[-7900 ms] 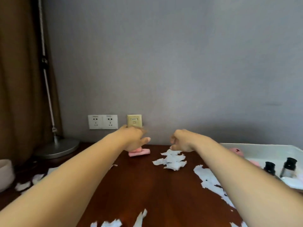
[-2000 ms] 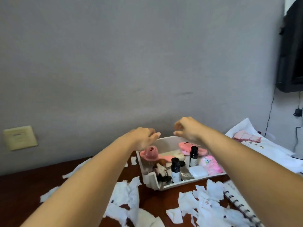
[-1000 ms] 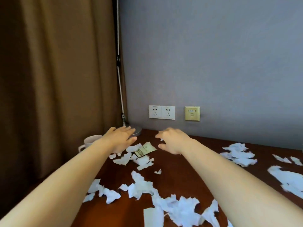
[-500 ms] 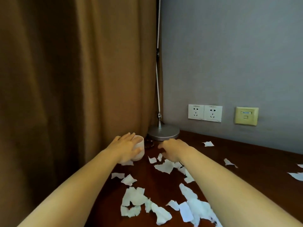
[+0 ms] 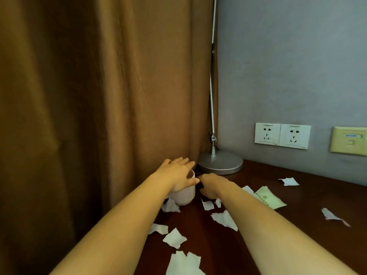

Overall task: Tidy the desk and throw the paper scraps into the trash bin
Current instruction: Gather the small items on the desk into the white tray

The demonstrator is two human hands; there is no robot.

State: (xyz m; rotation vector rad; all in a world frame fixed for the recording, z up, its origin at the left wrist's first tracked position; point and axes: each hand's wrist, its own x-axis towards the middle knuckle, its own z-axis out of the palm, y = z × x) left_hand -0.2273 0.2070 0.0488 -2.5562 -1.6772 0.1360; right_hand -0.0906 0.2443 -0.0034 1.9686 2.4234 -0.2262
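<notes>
Resting palm-down on the rim of a white ribbed cup [image 5: 183,196], the left hand [image 5: 176,176] has its fingers [image 5: 185,162] spread flat across the mouth and the thumb against the near side of the rim; whether it actually grips the cup cannot be told.

Right hand [image 5: 213,185]: just beside the cup on its right, knuckles up, curled downward toward the dark wooden surface [image 5: 297,225]. The tips are hidden under the hand, so how far they are closed, and whether they hold anything, cannot be told.

Paper scraps [image 5: 225,219]: white torn pieces scattered over the surface, none gathered. One lies touching the cup's base on the near-left side; several small ones sit just below the right hand; larger ones lie nearer the camera between the two forearms; two more lie well apart to the right.

Pale green printed slip [image 5: 269,199]: flat on the surface, just right of the right forearm.

Lamp base [image 5: 220,162]: round, silver, in the corner behind both hands, with a thin pole rising from it.

Brown curtain [image 5: 99,116]: hanging at the left, behind the cup.

Double white socket [image 5: 283,135] and a yellowish wall plate [image 5: 349,140]: on the grey wall at right.
</notes>
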